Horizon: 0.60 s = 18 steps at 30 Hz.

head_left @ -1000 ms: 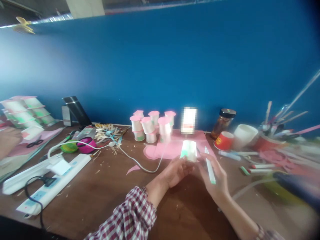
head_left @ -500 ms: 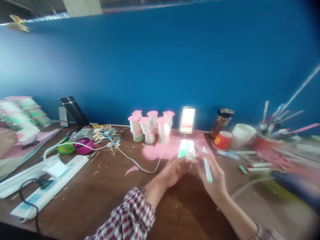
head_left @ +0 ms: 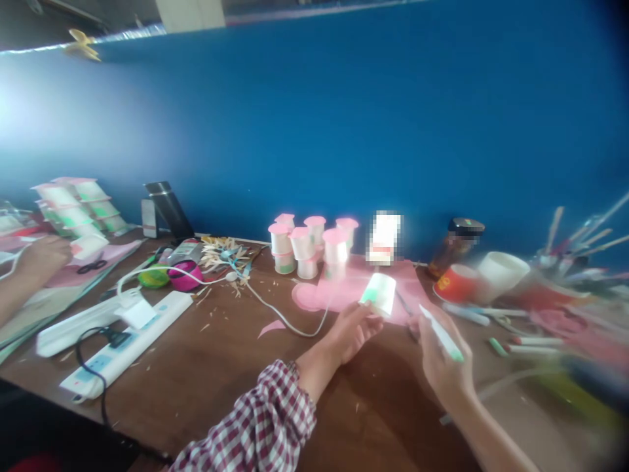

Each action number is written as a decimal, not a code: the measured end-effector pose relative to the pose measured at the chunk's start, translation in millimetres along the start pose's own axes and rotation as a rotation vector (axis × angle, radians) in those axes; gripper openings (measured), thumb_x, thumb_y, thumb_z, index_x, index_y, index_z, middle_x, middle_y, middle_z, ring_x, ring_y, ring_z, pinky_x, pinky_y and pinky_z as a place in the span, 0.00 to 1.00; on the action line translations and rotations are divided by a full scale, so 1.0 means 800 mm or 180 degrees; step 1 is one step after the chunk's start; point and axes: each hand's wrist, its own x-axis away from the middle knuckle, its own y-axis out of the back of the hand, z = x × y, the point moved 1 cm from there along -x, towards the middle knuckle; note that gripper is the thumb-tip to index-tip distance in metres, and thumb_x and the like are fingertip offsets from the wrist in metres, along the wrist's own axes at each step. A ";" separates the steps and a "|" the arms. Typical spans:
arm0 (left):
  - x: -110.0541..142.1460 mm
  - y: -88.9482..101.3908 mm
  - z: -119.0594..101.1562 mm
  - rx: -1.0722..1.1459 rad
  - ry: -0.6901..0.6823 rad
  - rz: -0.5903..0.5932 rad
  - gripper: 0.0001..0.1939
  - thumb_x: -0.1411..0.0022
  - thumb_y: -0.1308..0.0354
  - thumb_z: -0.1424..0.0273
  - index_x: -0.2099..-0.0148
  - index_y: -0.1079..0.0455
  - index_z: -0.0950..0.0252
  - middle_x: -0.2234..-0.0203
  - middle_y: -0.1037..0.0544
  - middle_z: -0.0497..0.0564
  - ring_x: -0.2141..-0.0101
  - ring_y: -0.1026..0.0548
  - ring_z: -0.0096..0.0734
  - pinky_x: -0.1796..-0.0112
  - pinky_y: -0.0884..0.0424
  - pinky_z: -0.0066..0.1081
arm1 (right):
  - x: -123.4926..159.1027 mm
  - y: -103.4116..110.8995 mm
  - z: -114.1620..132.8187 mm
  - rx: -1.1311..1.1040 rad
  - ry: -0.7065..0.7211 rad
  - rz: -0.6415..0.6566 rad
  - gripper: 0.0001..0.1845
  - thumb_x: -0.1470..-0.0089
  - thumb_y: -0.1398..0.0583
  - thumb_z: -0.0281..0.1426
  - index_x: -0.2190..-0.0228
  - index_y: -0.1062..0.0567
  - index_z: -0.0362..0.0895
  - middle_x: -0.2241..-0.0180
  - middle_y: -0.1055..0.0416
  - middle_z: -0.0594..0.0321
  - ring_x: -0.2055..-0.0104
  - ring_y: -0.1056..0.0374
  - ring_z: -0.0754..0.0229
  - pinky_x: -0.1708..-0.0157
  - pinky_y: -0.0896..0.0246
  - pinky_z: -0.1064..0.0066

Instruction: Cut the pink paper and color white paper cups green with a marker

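Observation:
My left hand (head_left: 354,329) grips a white paper cup (head_left: 382,294) that lies tilted on its side, with a green patch near my fingers. To the right, my right hand (head_left: 445,357) is closed around a white marker (head_left: 442,333) with a green end. The marker is apart from the cup. Beneath and behind the cup is pink paper (head_left: 339,288) with a rounded cut-out at its left. Behind my left hand stand several stacked paper cups (head_left: 305,248) with pink paper discs on top.
A power strip (head_left: 167,314) and a white cable (head_left: 275,314) lie at left, beside scissors (head_left: 92,265) and another person's hand (head_left: 49,255). On the right are a red cup (head_left: 455,283), a white paper cup (head_left: 501,272), a dark-lidded bottle (head_left: 449,246) and several loose markers (head_left: 535,341).
My right hand with the marker has moved right, away from the cup. The cup is tilted more in my left hand. The view has shifted toward the left.

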 end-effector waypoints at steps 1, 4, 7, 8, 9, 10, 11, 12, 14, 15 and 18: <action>-0.001 0.001 0.001 0.0030 -0.0010 -0.0029 0.16 0.54 0.32 0.62 0.68 0.30 0.66 0.74 0.26 0.50 0.66 0.25 0.34 0.54 0.36 0.40 | -0.001 0.001 0.002 0.0054 0.0042 0.0011 0.10 0.41 0.45 0.35 0.65 0.26 0.43 0.72 0.27 0.58 0.73 0.30 0.59 0.69 0.33 0.67; -0.003 0.002 0.002 0.0101 -0.0014 -0.0090 0.17 0.55 0.32 0.61 0.72 0.32 0.66 0.76 0.27 0.49 0.67 0.26 0.34 0.55 0.36 0.39 | -0.002 0.003 0.005 0.0206 0.0119 0.0029 0.12 0.42 0.45 0.36 0.74 0.28 0.44 0.72 0.27 0.57 0.73 0.31 0.59 0.71 0.33 0.68; -0.001 0.000 0.002 0.0058 0.0032 -0.0058 0.16 0.55 0.32 0.61 0.73 0.33 0.66 0.77 0.27 0.49 0.67 0.26 0.34 0.55 0.36 0.38 | -0.002 0.004 0.001 0.0320 0.0095 0.0084 0.14 0.43 0.46 0.38 0.75 0.28 0.44 0.73 0.28 0.57 0.73 0.31 0.57 0.70 0.34 0.66; 0.000 -0.001 0.001 0.0033 0.0046 -0.0047 0.16 0.55 0.32 0.61 0.73 0.33 0.66 0.76 0.27 0.50 0.67 0.26 0.34 0.55 0.36 0.38 | -0.002 0.005 -0.001 0.0361 0.0104 0.0106 0.15 0.42 0.46 0.38 0.75 0.28 0.44 0.74 0.28 0.57 0.72 0.31 0.56 0.69 0.34 0.65; 0.001 -0.002 0.000 0.0009 0.0060 -0.0040 0.16 0.55 0.32 0.62 0.72 0.33 0.66 0.76 0.27 0.50 0.67 0.26 0.34 0.55 0.36 0.38 | -0.002 0.005 -0.003 0.0403 0.0129 0.0114 0.15 0.42 0.46 0.38 0.74 0.28 0.43 0.75 0.29 0.57 0.72 0.31 0.55 0.68 0.34 0.64; 0.002 -0.003 -0.001 -0.0005 0.0072 -0.0031 0.15 0.55 0.32 0.62 0.72 0.32 0.66 0.76 0.27 0.50 0.66 0.26 0.34 0.55 0.36 0.38 | -0.002 0.005 -0.004 0.0437 0.0156 0.0114 0.15 0.42 0.46 0.38 0.74 0.28 0.43 0.76 0.29 0.57 0.72 0.31 0.55 0.67 0.34 0.63; 0.003 -0.003 -0.002 -0.0007 0.0077 -0.0021 0.15 0.55 0.32 0.62 0.72 0.32 0.66 0.76 0.27 0.50 0.66 0.26 0.34 0.55 0.36 0.38 | -0.003 0.006 -0.005 0.0458 0.0176 0.0106 0.15 0.42 0.46 0.38 0.74 0.28 0.43 0.76 0.29 0.57 0.72 0.31 0.54 0.66 0.34 0.62; 0.004 -0.004 -0.003 -0.0003 0.0076 -0.0008 0.15 0.55 0.33 0.63 0.71 0.32 0.66 0.75 0.27 0.50 0.66 0.26 0.33 0.55 0.36 0.37 | -0.003 0.007 -0.005 0.0463 0.0184 0.0101 0.15 0.42 0.46 0.38 0.74 0.28 0.43 0.76 0.29 0.56 0.72 0.31 0.54 0.65 0.34 0.62; 0.005 -0.004 -0.004 -0.0005 0.0074 0.0021 0.14 0.54 0.33 0.63 0.72 0.32 0.66 0.74 0.26 0.50 0.66 0.26 0.33 0.55 0.36 0.37 | -0.004 0.007 -0.003 0.0408 0.0140 0.0106 0.14 0.42 0.46 0.38 0.71 0.27 0.42 0.74 0.29 0.55 0.71 0.31 0.54 0.66 0.35 0.62; 0.006 -0.004 -0.004 -0.0014 0.0084 0.0033 0.13 0.54 0.33 0.64 0.72 0.32 0.66 0.74 0.26 0.50 0.65 0.26 0.33 0.55 0.36 0.37 | -0.004 0.008 -0.001 0.0353 0.0083 0.0100 0.14 0.42 0.46 0.38 0.69 0.27 0.42 0.73 0.28 0.55 0.71 0.31 0.54 0.67 0.34 0.63; 0.007 -0.002 -0.003 -0.0024 0.0109 0.0055 0.12 0.52 0.34 0.65 0.70 0.31 0.66 0.73 0.26 0.50 0.64 0.26 0.33 0.55 0.36 0.36 | -0.004 0.007 0.006 0.0149 -0.0187 0.0043 0.13 0.42 0.46 0.38 0.63 0.28 0.42 0.72 0.28 0.57 0.74 0.32 0.58 0.75 0.36 0.69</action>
